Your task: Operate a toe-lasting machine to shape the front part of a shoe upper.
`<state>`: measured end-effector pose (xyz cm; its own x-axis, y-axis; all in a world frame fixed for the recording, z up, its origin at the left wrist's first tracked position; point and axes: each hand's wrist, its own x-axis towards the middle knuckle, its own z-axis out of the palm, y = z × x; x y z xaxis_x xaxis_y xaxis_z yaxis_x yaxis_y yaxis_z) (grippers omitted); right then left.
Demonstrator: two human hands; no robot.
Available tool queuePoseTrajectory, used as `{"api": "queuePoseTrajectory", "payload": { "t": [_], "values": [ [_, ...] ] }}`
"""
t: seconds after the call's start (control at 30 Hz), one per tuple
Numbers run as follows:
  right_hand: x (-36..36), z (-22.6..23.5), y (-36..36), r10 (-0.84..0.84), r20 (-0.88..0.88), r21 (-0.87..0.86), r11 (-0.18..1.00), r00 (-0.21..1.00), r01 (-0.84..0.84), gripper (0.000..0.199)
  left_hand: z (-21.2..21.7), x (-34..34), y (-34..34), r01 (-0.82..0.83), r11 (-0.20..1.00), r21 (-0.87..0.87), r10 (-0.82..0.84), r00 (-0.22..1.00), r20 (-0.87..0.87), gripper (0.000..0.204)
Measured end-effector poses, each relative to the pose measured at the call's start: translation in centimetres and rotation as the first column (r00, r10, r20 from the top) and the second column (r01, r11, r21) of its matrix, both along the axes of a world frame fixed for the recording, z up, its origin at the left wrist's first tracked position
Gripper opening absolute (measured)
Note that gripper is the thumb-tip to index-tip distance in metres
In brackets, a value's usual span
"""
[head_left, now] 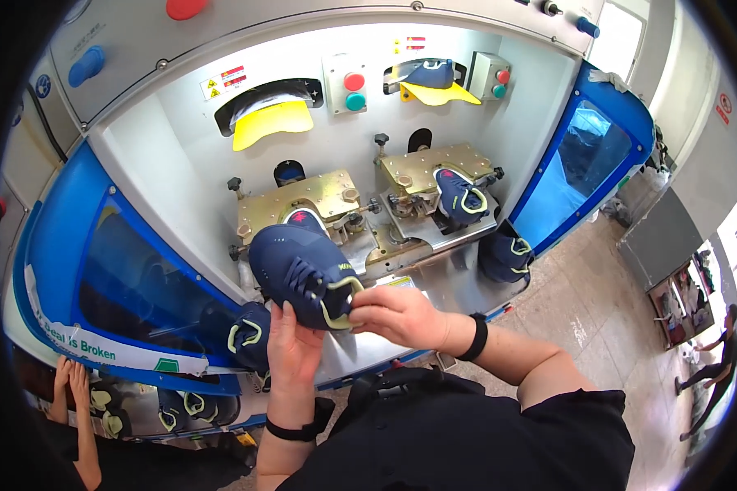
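Both hands are on the navy shoe upper [307, 278]: left hand [291, 344] cups it from below, right hand [397, 315] pinches the yellow-green heel collar. Long axis runs heel-near, toe pointing up-left toward the left brass clamp [303, 200], just beyond at the machine's front edge.

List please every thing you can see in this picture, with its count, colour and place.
Navy fabric shoe upper with yellow-green trim: one, held in both hands, centre.
Same kind of upper on the right brass-coloured clamp: one, navy.
Loose navy uppers on the machine ledge: one at left, one at right.
Yellow curved pads in the back wall: two, left and right.
Red and green round buttons: one each, back wall centre.
Blue tinted side guards: two, left and right.
Another person's hands: lower left.
Left hand: under the upper.
Right hand: pinching its heel.
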<state>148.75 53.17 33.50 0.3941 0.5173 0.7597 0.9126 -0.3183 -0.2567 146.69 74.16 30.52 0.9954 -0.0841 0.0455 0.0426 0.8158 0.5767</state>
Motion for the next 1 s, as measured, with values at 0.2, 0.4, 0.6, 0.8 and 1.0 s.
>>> {"api": "queuePoseTrajectory", "payload": {
  "t": [0.2,0.4,0.6,0.8,1.0],
  "values": [
    [5.9,5.8,2.1,-0.107,0.096,0.094,0.991,0.990,0.098,0.028,-1.7,-1.5,1.6,-0.022,0.996,0.083,0.026,0.999,-0.037,0.050],
    [16.5,13.4,2.6,-0.243,0.018,0.150,0.960,0.970,0.238,0.023,-4.0,-3.7,3.1,0.102,0.992,0.071,-0.095,0.991,-0.096,0.034],
    [22.9,14.7,6.4,-0.256,-0.102,0.019,0.966,0.961,0.259,0.022,-4.7,-4.9,4.4,0.101,0.989,0.111,-0.089,0.991,-0.102,0.033],
    [29.1,11.6,9.2,-0.342,0.119,0.164,0.933,0.932,0.322,0.023,-5.6,-5.3,5.1,0.093,0.990,0.104,-0.081,0.990,-0.120,0.032],
    [31.6,13.2,11.0,-0.382,-0.119,0.108,0.913,0.917,0.394,0.027,-5.7,-4.9,4.7,0.166,0.982,0.089,-0.149,0.974,-0.171,0.022]
  ]
}}
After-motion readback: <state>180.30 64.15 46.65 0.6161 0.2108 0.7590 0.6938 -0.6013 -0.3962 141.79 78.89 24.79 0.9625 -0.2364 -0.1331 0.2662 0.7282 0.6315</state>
